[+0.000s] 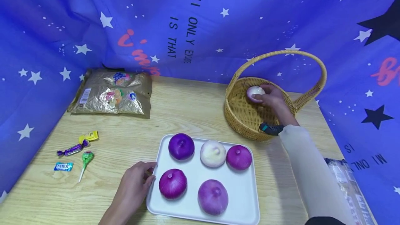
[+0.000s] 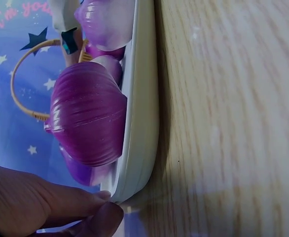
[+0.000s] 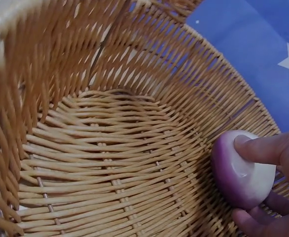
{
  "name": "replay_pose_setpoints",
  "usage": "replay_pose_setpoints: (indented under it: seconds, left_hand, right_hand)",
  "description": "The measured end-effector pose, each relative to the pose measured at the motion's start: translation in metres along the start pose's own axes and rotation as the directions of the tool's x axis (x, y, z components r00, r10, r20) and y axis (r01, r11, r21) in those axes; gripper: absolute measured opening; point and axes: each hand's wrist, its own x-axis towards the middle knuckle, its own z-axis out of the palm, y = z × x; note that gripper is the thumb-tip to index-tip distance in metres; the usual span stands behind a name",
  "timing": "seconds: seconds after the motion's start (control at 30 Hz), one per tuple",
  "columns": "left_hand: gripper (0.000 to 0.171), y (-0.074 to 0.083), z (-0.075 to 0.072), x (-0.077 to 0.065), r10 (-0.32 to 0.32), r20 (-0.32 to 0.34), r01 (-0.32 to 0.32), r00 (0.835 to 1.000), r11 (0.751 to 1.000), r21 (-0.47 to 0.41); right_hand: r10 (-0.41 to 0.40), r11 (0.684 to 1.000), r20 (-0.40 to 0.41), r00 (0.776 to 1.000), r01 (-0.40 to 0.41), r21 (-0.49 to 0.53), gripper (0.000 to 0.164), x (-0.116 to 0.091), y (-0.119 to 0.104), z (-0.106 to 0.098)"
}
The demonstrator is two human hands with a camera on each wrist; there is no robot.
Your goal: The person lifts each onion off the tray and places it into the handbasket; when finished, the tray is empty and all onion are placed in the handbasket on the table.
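My right hand [image 1: 272,97] grips a white-and-purple onion [image 1: 255,93] inside the wicker basket [image 1: 237,121]. In the right wrist view the thumb presses the pale face of that onion [image 3: 233,180], which is close to the woven side wall. My left hand [image 1: 133,183] pinches the left rim of the white tray [image 1: 240,197]; the left wrist view shows thumb and finger at the tray's corner [image 2: 134,185]. On the tray sit a dark purple onion [image 1: 181,146], a white onion [image 1: 213,153], two magenta onions, at right [image 1: 239,157] and front left [image 1: 173,184], and a light purple onion [image 1: 213,197].
A gold snack bag [image 1: 115,93] lies at the back left. Before it are a yellow candy [image 1: 89,137], a purple candy [image 1: 73,148], a blue candy [image 1: 63,166] and a green lollipop [image 1: 86,158]. The basket's tall handle [image 1: 281,52] arches overhead. A clear package [image 1: 347,183] lies far right.
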Motion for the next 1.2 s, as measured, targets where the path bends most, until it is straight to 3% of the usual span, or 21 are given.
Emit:
replay_pose_setpoints:
  seconds: [0.17,0.4,0.8,1.07,1.2]
  left_hand:
    - [0.033,0.002,0.000,0.001,-0.009,0.010,0.009,1.000,1.000,0.002]
    - [0.033,0.004,0.002,-0.001,-0.030,0.025,0.030,0.999,0.999,0.025]
    - [0.032,0.003,0.001,-0.002,-0.009,0.022,0.008,1.000,0.999,0.033]
    - [0.032,0.004,0.001,-0.003,-0.002,0.013,0.002,1.000,0.999,0.033]
    - [0.031,0.004,0.000,-0.002,0.013,0.006,-0.013,1.000,0.999,0.033]
  right_hand:
    - [-0.023,1.000,-0.008,1.000,0.023,-0.010,0.070,0.000,0.004,-0.001]
    - [-0.010,0.999,0.026,1.000,0.009,0.047,0.082,0.018,0.026,-0.003]
    - [-0.061,0.998,0.091,0.994,0.062,-0.010,0.076,-0.018,-0.001,-0.015]
    - [-0.093,0.992,0.105,0.990,0.084,0.092,0.080,-0.035,-0.002,-0.032]
    - [-0.136,0.984,0.120,0.983,0.120,0.128,0.076,-0.058,-0.007,-0.039]
